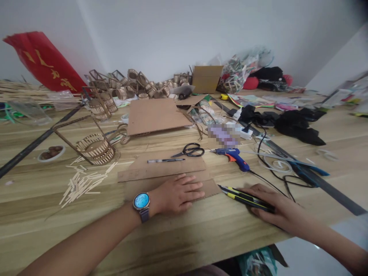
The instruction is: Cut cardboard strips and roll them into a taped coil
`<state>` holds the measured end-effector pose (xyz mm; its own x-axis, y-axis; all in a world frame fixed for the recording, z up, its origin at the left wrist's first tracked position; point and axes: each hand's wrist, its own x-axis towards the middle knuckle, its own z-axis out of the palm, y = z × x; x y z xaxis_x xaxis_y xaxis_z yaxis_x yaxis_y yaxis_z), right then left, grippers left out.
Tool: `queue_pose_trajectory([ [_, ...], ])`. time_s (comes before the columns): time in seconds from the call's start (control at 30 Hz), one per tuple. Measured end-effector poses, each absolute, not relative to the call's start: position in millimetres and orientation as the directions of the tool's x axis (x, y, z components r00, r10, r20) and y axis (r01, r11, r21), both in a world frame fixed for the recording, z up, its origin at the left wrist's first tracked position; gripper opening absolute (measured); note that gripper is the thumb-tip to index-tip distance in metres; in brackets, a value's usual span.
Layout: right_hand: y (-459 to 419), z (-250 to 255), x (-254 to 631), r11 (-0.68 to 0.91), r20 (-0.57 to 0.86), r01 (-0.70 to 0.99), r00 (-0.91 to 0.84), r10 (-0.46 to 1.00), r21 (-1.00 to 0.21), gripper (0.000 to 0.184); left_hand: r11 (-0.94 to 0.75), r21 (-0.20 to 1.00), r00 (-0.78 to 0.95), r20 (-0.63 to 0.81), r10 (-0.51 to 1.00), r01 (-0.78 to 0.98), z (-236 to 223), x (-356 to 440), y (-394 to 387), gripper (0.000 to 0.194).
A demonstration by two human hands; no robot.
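My left hand (pixel 179 193) lies flat on a strip of brown cardboard (pixel 211 187), fingers stretched to the right, with a watch (pixel 142 201) on the wrist. My right hand (pixel 268 203) is closed round a black and yellow utility knife (pixel 244 197). The knife's tip points left, close to the strip's right end. Just behind lies another cardboard piece (pixel 161 169), bearing a pen (pixel 166 160) and black-handled scissors (pixel 192 150). A blue glue gun (pixel 234 156) rests beyond the knife, its cord running to the right.
A small basket (pixel 96 147) of wooden slats stands at left, near scattered short sticks (pixel 83 186) and a white bowl (pixel 51 154) of brown balls. A larger cardboard sheet (pixel 158 117) lies behind. Cables (pixel 284 178) and black cloth (pixel 301 124) occupy the right. Several baskets (pixel 140 84) are piled along the wall.
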<state>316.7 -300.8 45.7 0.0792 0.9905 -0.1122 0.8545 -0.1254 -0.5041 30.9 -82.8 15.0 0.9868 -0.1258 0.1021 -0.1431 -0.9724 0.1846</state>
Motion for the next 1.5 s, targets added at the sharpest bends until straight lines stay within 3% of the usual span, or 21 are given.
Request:
queue_pose_trajectory([
  [0.33,-290,49,317,-0.046,-0.073,0.884,0.013,0.997,-0.465,0.049,-0.978,0.147,0.984,0.116,-0.133,-0.149,20,39,-72,0.049],
  [0.5,-293,48,319,-0.052,-0.063,0.886,0.026,0.998,-0.461,0.047,-0.982,0.082,0.98,0.121,-0.159,-0.17,29,65,-78,0.04],
  [0.73,-301,44,325,-0.092,-0.086,0.895,0.06,0.994,-0.436,0.049,-0.988,0.051,0.977,0.163,-0.137,-0.147,24,80,-84,0.045],
  [1.03,-308,35,315,-0.092,-0.041,0.924,0.083,0.996,-0.371,0.047,-0.951,0.164,0.956,0.176,-0.233,-0.262,20,86,-84,0.041],
  [1.23,-315,26,308,-0.079,-0.018,0.938,0.077,0.997,-0.339,0.048,-0.928,0.292,0.971,0.129,-0.2,-0.23,20,87,-83,0.042],
  [1.5,-322,14,309,-0.057,-0.001,0.95,0.06,0.998,-0.306,0.052,-0.908,0.357,0.974,0.133,-0.184,-0.22,17,88,-84,0.042],
])
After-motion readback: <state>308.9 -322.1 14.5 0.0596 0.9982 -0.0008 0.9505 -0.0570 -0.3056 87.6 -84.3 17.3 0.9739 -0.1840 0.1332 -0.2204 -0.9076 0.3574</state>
